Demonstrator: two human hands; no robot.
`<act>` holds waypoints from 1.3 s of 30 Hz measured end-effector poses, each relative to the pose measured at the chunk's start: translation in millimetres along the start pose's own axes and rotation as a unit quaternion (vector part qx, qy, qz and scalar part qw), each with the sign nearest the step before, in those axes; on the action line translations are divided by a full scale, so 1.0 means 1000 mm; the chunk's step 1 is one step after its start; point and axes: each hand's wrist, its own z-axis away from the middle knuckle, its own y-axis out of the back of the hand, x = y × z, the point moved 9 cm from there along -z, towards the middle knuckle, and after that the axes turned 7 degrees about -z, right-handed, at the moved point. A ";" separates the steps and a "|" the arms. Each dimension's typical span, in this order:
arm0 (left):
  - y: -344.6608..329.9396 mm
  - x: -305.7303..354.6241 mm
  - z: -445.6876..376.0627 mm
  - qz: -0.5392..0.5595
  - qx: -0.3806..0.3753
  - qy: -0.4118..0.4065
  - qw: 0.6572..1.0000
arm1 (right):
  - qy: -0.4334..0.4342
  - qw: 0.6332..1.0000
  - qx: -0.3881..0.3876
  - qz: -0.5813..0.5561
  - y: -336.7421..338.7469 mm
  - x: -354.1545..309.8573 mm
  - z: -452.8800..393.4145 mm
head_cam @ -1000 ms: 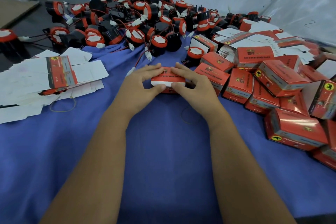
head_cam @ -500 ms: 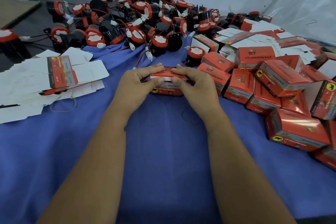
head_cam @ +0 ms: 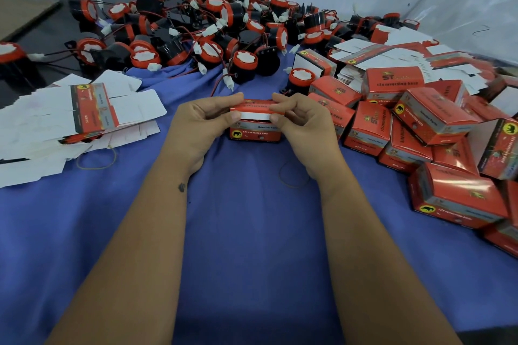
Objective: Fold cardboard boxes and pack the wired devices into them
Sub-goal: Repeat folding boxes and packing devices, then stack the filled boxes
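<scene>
We see the box standing on the blue cloth, between both hands. Left hand grips its left end, thumb on the white flap edge; right hand grips the right end likewise, fingers curled over the top. Horns heaped behind, packed boxes to the right, flat blanks to the left.

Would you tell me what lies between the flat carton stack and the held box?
In the head view, only the left hand and bare blue cloth separate the flat cartons from the box.
</scene>
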 end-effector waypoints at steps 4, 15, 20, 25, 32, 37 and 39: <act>0.000 0.004 0.002 -0.011 0.020 -0.015 1.000 | 0.007 1.000 0.007 0.003 0.001 -0.001 0.000; -0.001 0.002 0.000 0.017 0.035 -0.001 0.999 | 0.027 0.999 0.030 0.034 0.000 0.002 0.001; -0.007 0.003 0.003 0.002 -0.009 -0.002 1.000 | 0.019 0.999 0.029 0.019 0.002 0.003 0.000; -0.013 0.010 0.008 -0.099 -0.036 -0.038 0.994 | 0.013 0.999 0.050 0.008 0.008 0.002 0.000; -0.014 0.015 0.008 -0.216 -0.018 -0.068 0.974 | 0.013 0.998 0.065 -0.002 0.011 0.004 0.001; -0.018 0.018 0.010 -0.281 0.009 -0.086 0.956 | 0.011 0.998 0.067 0.002 0.008 0.005 0.000; -0.019 0.020 0.011 -0.300 0.015 -0.090 0.950 | 0.002 0.997 0.071 -0.013 0.009 0.006 0.000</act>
